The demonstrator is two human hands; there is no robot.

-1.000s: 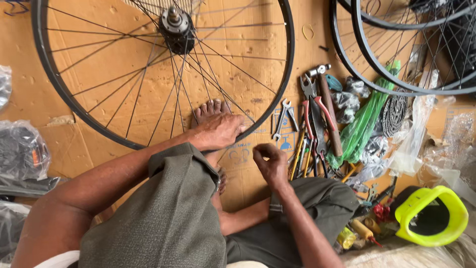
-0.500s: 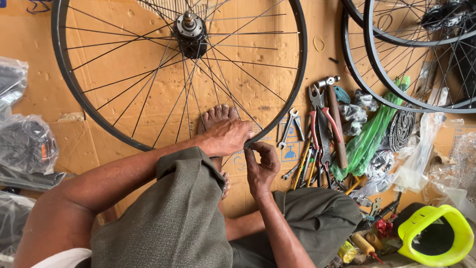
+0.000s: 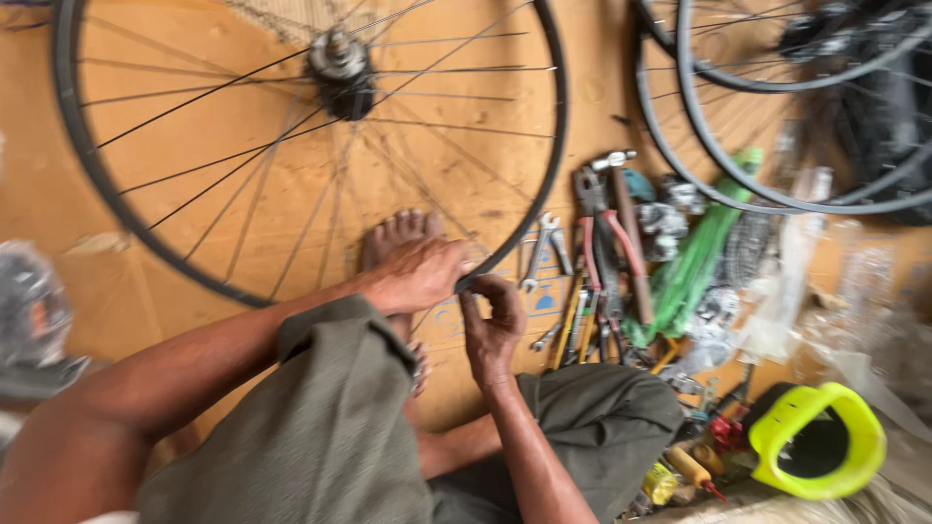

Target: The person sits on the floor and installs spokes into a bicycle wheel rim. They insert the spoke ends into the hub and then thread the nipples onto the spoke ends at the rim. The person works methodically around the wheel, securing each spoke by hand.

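While both hands meet at the rim [image 3: 558, 146], the wheel lies flat on the brown floor [image 3: 175, 165].

The left hand [image 3: 417, 277] is closed over the nearest stretch of rim, seemingly to pin it, with a bare foot [image 3: 393, 233] under the hand adding weight. The right hand [image 3: 492, 320] sits just beside it, fingers pinched together at the rim's edge; what they nip is too small to tell. Lying flat, the wheel has its hub [image 3: 340, 68] and axle pointing up toward the camera, spokes fanning out to the rim, so its working edge comes close to the person's knees. Right of the hands lie spanners [image 3: 546, 247], pliers [image 3: 602, 228] and a hammer [image 3: 626, 238], within easy reach. Farther right stand more wheels [image 3: 777, 199] and a yellow-green holder [image 3: 820, 442].
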